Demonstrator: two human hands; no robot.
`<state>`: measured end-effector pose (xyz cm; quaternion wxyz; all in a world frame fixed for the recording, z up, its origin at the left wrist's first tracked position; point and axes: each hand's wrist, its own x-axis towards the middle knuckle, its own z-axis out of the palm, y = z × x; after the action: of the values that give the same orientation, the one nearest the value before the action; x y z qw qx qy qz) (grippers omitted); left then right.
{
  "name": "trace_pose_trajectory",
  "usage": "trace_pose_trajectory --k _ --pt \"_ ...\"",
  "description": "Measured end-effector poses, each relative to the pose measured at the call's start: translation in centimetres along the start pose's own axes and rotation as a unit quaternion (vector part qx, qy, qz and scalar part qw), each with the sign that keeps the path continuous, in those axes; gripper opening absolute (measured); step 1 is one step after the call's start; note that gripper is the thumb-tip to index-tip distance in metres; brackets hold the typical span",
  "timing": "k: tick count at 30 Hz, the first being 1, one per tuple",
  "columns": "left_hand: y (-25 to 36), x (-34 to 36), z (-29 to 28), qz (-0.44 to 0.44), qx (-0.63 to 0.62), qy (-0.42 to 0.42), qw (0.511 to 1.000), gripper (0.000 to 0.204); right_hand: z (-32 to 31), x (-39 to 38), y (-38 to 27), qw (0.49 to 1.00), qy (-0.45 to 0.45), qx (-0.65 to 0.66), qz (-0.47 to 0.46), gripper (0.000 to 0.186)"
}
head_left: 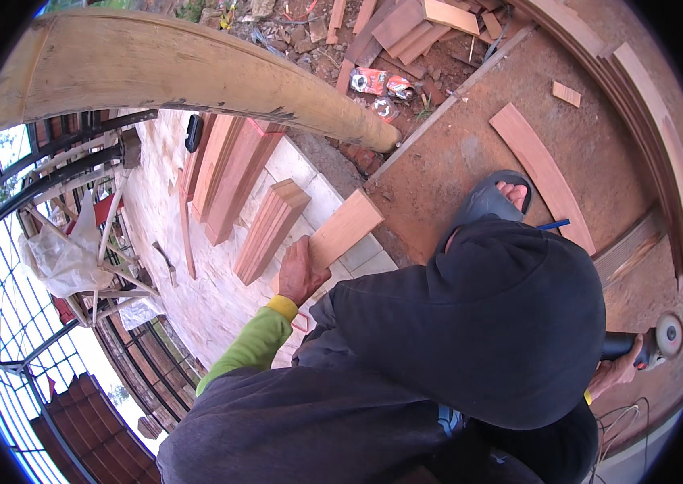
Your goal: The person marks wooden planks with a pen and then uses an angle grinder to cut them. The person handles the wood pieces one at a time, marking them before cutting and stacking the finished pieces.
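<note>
My left hand (301,273), coming out of a green sleeve with a yellow cuff, is closed round the near end of a short flat wooden board (348,229). Just left of that board lies a stack of short wooden pieces (272,229) on the pale tiled surface. Far off to the right, my right hand (617,374) grips the black body of an angle grinder (669,335), whose round disc faces up. My dark-clothed leg covers the middle between both hands. A blue pen or marker (554,224) shows beside the knee, by a long plank (541,173).
Longer wooden boards (243,179) lie beyond the stack. A thick round post (196,68) slants across the top. Long planks (654,137) line the right side. Offcuts (418,28) and crumpled wrappers (369,81) litter the ground ahead. Cords (624,427) trail below the grinder.
</note>
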<state>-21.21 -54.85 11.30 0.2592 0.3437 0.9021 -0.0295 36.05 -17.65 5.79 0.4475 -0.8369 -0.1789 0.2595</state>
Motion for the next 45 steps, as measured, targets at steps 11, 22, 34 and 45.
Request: trace_pose_trajectory --k 11,22,34,45 --pt "-9.0 -4.5 3.2 -0.139 0.063 0.019 0.988 0.066 1.4 0.0 -0.1 0.999 -0.017 -0.029 -0.019 0.058" --pt "-6.1 -3.5 4.4 -0.141 0.075 -0.012 0.987 0.082 1.8 -1.2 0.3 0.999 -0.041 -0.016 -0.008 0.056" --pt "4.6 17.9 6.3 0.120 -0.131 -0.086 0.980 0.066 2.0 -1.8 0.2 0.999 -0.011 0.002 -0.043 0.039" --pt "48.0 28.3 -2.7 0.747 0.013 0.078 0.660 0.051 1.0 -1.6 1.5 0.998 0.033 -0.037 -0.026 0.040"
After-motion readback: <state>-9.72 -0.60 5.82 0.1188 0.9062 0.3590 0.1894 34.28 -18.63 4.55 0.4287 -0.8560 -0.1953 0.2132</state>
